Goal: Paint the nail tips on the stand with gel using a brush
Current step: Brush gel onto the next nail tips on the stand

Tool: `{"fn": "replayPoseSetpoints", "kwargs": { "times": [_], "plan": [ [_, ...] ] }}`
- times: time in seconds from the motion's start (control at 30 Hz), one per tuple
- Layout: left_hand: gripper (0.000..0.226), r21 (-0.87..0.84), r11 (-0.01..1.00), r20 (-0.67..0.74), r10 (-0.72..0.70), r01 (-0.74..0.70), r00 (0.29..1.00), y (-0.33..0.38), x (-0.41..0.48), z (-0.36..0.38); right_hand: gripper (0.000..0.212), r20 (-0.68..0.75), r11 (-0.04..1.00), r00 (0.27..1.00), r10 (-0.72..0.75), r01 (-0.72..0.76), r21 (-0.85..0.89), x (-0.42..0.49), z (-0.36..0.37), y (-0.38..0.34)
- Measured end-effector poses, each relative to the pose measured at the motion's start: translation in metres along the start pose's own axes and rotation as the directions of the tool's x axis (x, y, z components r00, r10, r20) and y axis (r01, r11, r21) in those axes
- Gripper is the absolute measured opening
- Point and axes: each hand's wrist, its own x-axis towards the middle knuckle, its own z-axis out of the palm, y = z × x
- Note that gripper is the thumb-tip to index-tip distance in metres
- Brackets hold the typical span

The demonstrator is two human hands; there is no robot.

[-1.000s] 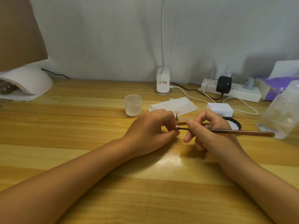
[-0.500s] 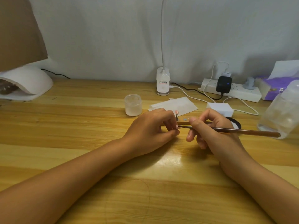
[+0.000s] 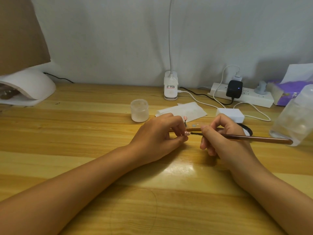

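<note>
Near the middle of the bench, the left hand pinches a pink nail tip. The right hand pinches a brown brush, its tip touching the nail tip.

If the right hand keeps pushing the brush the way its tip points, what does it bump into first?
Most likely the small pink nail tip pinched by the left hand. The right hand aims the brush leftward, and its bristles sit right at that nail tip, perhaps already touching; depth is unclear.
</note>
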Motion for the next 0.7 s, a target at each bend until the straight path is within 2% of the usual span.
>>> {"fn": "replayPoseSetpoints", "kwargs": {
  "times": [0.13, 0.27, 0.43, 0.7],
  "plan": [
    [0.014, 0.006, 1.0, 0.0, 0.007, -0.007, 1.0, 0.0, -0.0002, -0.0003, 0.02, 0.011, 0.996, 1.0, -0.004, 0.003, 0.095, -0.0007, -0.0004, -0.0038],
    [0.026, 0.032, 0.999, -0.021, 0.026, -0.026, 0.999, 0.0013, 0.0004, -0.0004, 0.028, 0.083, 0.998, 0.996, -0.014, 0.008, 0.07, -0.0024, 0.0025, -0.0059],
    [0.012, 0.037, 0.999, -0.017, 0.033, -0.033, 0.999, -0.0002, 0.0, 0.0008, 0.021, 0.064, 1.0, 0.998, -0.016, 0.015, 0.015, -0.0014, 0.0028, -0.0041],
    [0.008, 0.037, 0.999, -0.027, 0.03, -0.029, 0.999, -0.0004, -0.0002, 0.0013, 0.016, -0.001, 1.0, 1.0, -0.007, 0.007, -0.013, 0.0003, 0.001, -0.0007]
  ]
}}
